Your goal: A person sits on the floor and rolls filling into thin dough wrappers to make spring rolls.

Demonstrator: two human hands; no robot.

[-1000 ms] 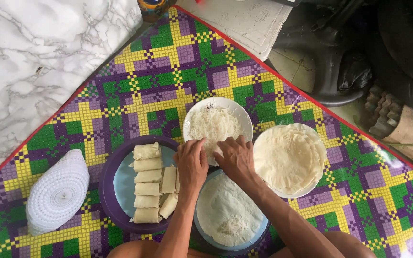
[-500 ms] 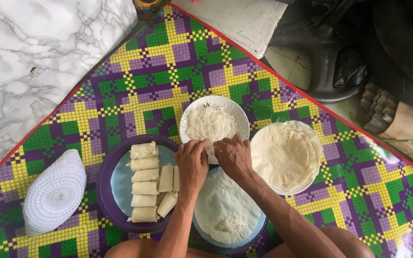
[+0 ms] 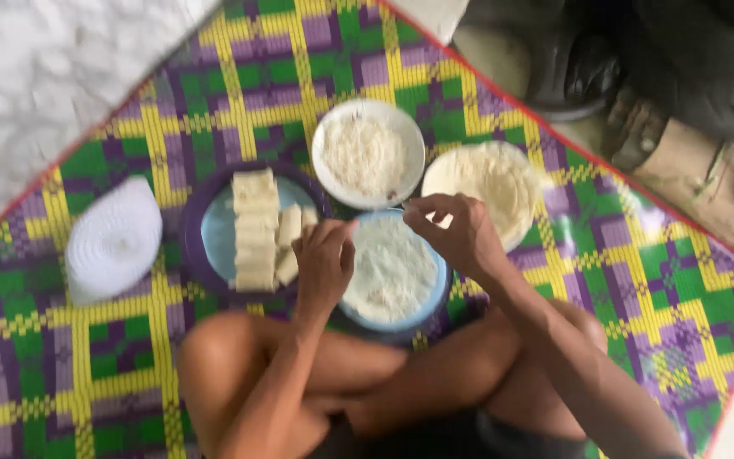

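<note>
— Where are our hands?

— Both hover over the blue plate (image 3: 435,293), where a thin white wrapper (image 3: 388,272) lies flat. Our left hand (image 3: 324,259) is curled at the wrapper's near-left edge, fingers pressed together, though the blur hides whether they pinch anything. Our right hand (image 3: 456,229) sits at the far edge, thumb and fingertips pinched, apparently on the wrapper's rim.

— And around us?

— The white bowl (image 3: 369,153) of crumbly filling is just beyond the plate, touching it. The stack of wrappers (image 3: 486,183) is to the right. Finished rolls (image 3: 256,229) line the purple plate (image 3: 201,234) on the left, with a white mesh cover (image 3: 112,238) further left, all on the woven mat (image 3: 639,280).

— How do we handle this well?

— We judge a light pinch best, since a sheet this thin would likely tear. We keep both hands low, work evenly from both edges, and keep the filling centred.
</note>
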